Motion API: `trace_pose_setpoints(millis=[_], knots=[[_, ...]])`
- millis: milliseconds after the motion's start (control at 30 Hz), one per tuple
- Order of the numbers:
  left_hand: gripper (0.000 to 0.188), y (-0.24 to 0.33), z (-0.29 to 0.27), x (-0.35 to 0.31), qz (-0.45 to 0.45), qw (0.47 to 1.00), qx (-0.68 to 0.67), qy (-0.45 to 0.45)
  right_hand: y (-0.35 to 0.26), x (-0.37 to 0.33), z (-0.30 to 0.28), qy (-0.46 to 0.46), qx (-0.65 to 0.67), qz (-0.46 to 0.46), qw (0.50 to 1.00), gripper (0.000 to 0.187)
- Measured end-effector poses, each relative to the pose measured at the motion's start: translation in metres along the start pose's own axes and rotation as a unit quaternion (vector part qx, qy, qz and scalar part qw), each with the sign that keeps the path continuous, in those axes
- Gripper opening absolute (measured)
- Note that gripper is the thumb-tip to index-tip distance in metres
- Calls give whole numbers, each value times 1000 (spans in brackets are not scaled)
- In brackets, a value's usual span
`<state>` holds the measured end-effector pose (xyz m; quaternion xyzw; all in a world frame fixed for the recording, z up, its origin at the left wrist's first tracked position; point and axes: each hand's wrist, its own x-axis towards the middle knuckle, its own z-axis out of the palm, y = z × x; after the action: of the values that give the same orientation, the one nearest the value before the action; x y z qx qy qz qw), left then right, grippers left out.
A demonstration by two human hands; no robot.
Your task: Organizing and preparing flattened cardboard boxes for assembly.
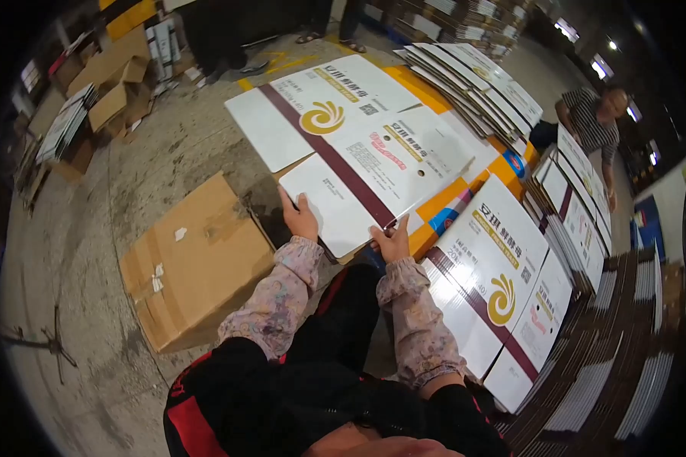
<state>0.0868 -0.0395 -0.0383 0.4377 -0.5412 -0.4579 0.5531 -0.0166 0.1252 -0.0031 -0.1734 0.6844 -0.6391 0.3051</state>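
A flattened white carton [366,145] with a maroon stripe and a gold swirl lies tilted across an orange surface in front of me. My left hand [301,218] grips its near left edge, thumb on top. At the near edge by the maroon stripe, my right hand [392,242] pinches the board between thumb and fingers. The fingers under the board are partly hidden. Just to the right of my right hand rests another flattened carton [486,263] of the same print, sloping toward my right forearm.
A closed brown cardboard box [194,263] stands on the floor at my left. Stacks of flat cartons [476,84] lie at the far right, with more bundles [610,373] at the near right. A person in a striped shirt [591,126] bends beside them. Opened brown boxes [118,91] sit far left.
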Motion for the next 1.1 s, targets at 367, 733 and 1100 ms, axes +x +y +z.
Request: trace_pose_setpoints(millis=[367, 733, 1100], knots=[[56, -9, -10, 3, -16, 998, 5, -59, -4, -29, -25, 30, -221, -203, 953, 82], [59, 71, 1, -169, 175, 831, 34, -526, 74, -226, -353, 483, -534, -79, 689, 61], [35, -27, 47, -179, 36, 782, 52, -620, 111, -370, -431, 569, -332, 177, 731, 94]])
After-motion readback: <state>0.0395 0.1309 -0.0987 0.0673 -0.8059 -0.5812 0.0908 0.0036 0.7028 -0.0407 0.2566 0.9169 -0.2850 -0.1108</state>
